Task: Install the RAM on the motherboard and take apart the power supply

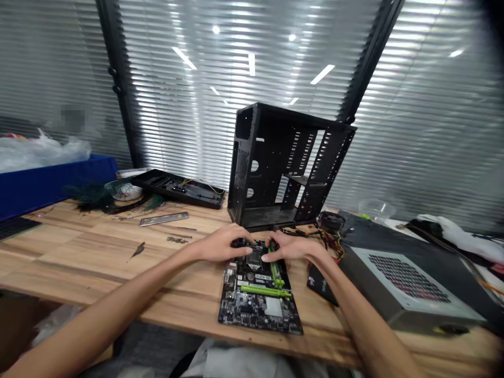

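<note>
A black motherboard (260,299) with green slots lies flat on the wooden table (94,257), near its front edge. My left hand (222,244) rests on the board's far left corner, fingers curled down onto the area around the processor socket (255,257). My right hand (293,247) lies on the far right side, fingertips pressed on the upright green memory slots (275,270). Whether either hand holds a part is hidden by the fingers. An empty black computer case (285,168) stands upright just behind both hands.
A grey power supply (405,289) with coloured cables sits to the right. A black side panel (179,189), a metal I/O plate (163,219) and a bowl (122,190) lie at the back left, beside a blue bin (47,184). Window blinds close the background.
</note>
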`<state>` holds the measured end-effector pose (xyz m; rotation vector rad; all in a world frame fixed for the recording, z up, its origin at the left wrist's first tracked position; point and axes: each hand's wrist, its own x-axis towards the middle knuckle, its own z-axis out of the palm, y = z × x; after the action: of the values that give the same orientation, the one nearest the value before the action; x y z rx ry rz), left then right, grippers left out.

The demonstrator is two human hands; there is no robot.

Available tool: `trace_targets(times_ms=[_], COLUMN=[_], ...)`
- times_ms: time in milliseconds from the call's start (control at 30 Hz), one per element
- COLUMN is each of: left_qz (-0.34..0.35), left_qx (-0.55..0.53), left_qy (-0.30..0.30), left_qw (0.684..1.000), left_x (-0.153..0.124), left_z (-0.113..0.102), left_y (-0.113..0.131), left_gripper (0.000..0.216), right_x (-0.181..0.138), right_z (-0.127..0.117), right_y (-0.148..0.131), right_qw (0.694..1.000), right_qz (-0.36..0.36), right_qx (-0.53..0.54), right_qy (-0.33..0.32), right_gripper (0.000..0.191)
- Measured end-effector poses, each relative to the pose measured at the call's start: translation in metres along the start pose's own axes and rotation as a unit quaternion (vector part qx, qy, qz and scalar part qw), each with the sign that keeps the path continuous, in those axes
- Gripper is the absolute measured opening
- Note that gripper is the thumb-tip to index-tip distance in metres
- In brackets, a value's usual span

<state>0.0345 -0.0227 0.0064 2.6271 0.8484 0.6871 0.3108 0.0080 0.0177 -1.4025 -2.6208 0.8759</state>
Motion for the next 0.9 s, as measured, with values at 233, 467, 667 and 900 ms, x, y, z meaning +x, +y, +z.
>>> trace_targets(times_ms=[233, 467, 667, 900], left_qz=[0.02, -0.018, -0.012, 0.006], left_qx=[0.039, 0.051, 0.056, 0.083], left_qy=[-0.068, -0.096, -0.105, -0.092], left_qw=[0.997, 0.994, 0.993, 0.992], left_x=[-0.001, -0.001, 0.0, 0.001], left_z=[0.012, 0.018, 0.019, 0.019], left_y=[0.014, 0.022, 0.021, 0.022], left_gripper=[0.044, 0.054, 0.048, 0.041], right_x=[0.014, 0.022, 0.024, 0.031], right_z=[0.002, 0.004, 0.002, -0.003], right_y=[-0.007, -0.025, -0.033, -0.031], right_qw=[0.991, 0.972, 0.971, 0.966], right_qz=[0.073, 0.105, 0.118, 0.066], right_qx=[-0.103, -0.196, -0.193, -0.22], right_qy=[-0.037, -0.072, -0.077, -0.115], right_gripper=[0.088, 0.095, 0.092, 0.085])
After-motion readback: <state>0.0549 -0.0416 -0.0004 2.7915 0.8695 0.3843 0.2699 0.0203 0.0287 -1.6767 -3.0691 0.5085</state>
